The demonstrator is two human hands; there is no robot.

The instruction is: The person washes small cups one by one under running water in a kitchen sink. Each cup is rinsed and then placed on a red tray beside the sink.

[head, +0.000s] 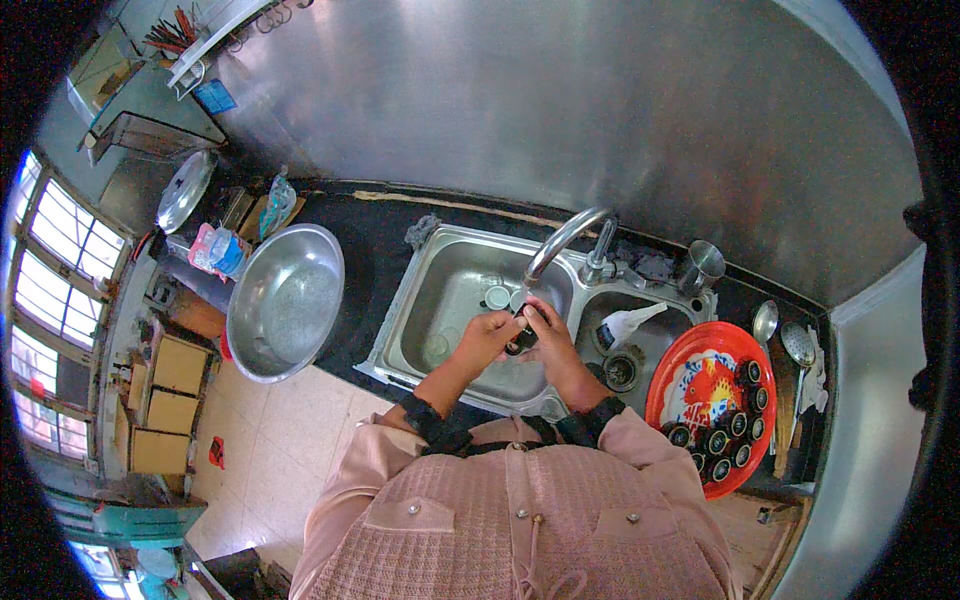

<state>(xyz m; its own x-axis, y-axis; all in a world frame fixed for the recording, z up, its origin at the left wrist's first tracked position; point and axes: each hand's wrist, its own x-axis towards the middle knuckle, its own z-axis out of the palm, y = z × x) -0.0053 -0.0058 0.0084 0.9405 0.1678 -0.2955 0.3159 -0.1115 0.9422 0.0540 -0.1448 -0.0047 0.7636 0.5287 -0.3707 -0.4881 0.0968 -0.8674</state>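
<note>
Over the left bowl of a stainless steel sink (427, 315), my left hand (487, 341) and my right hand (553, 334) together grip a small black cup-like item (523, 341), partly hidden by my fingers. The curved chrome faucet (562, 241) ends just above my fingertips. Beneath my hands, a small white round cup or lid (496, 298) lies in the bowl, with another pale one partly covered beside it. To the right, a red enamel tray (657, 379) with a painted goldfish overlaps the right sink bowl and carries several small black cups (718, 441), their marked round ends facing up.
A white squeeze bottle (628, 325) lies in the right bowl near the drain strainer (621, 370). A large metal basin (289, 307) stands at left. Behind the tray are a steel tumbler (703, 266), a ladle (765, 322) and a skimmer (796, 345). A steel wall (480, 97) rises behind the counter.
</note>
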